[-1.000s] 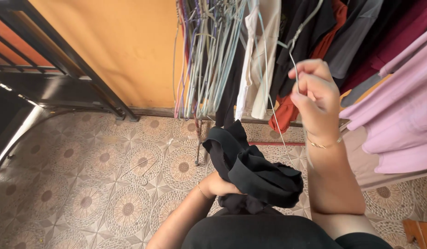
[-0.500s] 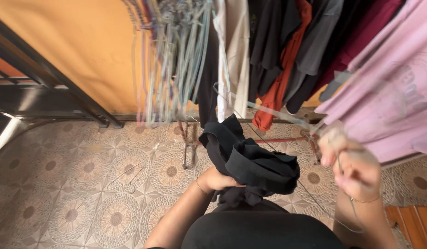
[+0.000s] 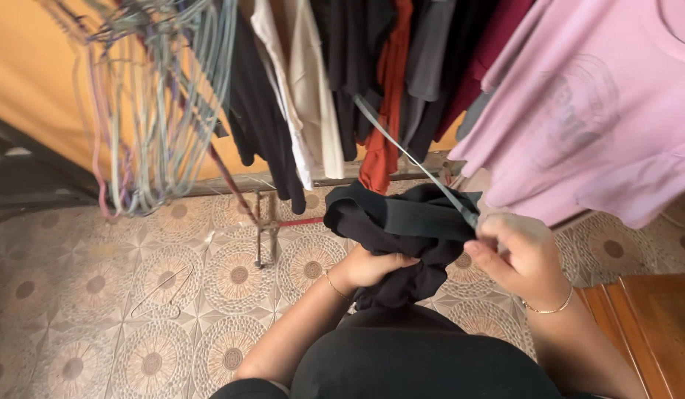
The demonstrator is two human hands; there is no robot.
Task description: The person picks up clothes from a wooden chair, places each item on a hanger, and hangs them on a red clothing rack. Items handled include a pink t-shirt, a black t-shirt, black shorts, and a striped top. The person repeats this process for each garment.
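Head view, looking down. Grips a bunched black garment [image 3: 405, 222] with the left hand [image 3: 368, 267], fingers closed tight into the cloth from below, just above the lap and in front of the hanging clothes. Pinches the lower end of a pale wire hanger [image 3: 409, 152] with the right hand [image 3: 516, 255], fingertips pressed together on the wire right at the garment's top fold. Cannot tell for sure whether the wire already passes inside the cloth or only lies across it; too blurred there.

Risks, as a judgement: could snag the hanger's far end among the orange-red garment [image 3: 383, 133] and dark shirts, since the wire slants up into them. Could drag a neighbouring piece off the line if pulled hard. Could lose part of the black bundle onto the tiled floor [image 3: 84, 318], given only one hand under it and loose folds drooping below the fist. Could tread on the stray hanger [image 3: 161, 292] lying on the tiles to the left.

Room and edges: crowded above and to the right by the pink T-shirt [image 3: 579, 111], near the right hand. Hemmed lower right by a wooden edge [image 3: 653, 325]. Blocked ahead by the rack's foot [image 3: 267, 229] and, upper left, the bunch of empty hangers [image 3: 158, 111]. Open only low and left, over the tiles.
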